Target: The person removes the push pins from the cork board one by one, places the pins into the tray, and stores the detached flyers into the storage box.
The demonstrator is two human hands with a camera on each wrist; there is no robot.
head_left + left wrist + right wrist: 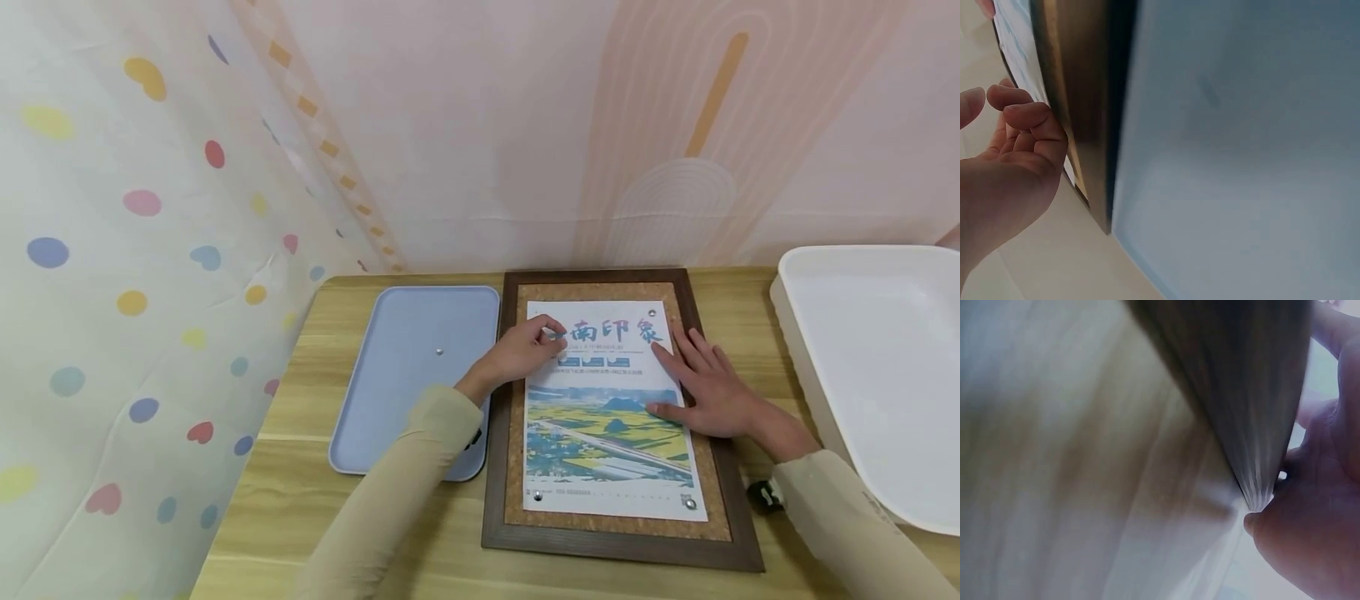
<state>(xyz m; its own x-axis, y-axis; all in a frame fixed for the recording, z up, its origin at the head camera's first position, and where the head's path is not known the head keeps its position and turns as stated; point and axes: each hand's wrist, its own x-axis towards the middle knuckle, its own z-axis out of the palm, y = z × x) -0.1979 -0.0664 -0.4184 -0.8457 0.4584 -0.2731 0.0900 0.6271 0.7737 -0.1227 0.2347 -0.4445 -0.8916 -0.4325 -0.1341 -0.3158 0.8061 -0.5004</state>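
Note:
A poster (611, 429) with a yellow-green landscape lies on a brown-framed cork board (517, 425). Silver pushpins show at its top right corner (652, 313), lower left corner (537, 496) and lower right corner (691, 504). Over the poster's upper left is my left hand (521, 348), fingers bent and thumb close to the index finger. In the left wrist view a narrow gap separates these tips; whether something small sits there cannot be told. My right hand (712, 392) rests spread across the poster's right edge and the frame.
Left of the board lies a light blue tray (397, 333) with a pushpin (439, 352) and a small dark item (474, 439) on it. A white bin (806, 350) stands at the right. Beside the right sleeve is a small black object (763, 497). Patterned cloth hangs behind the table.

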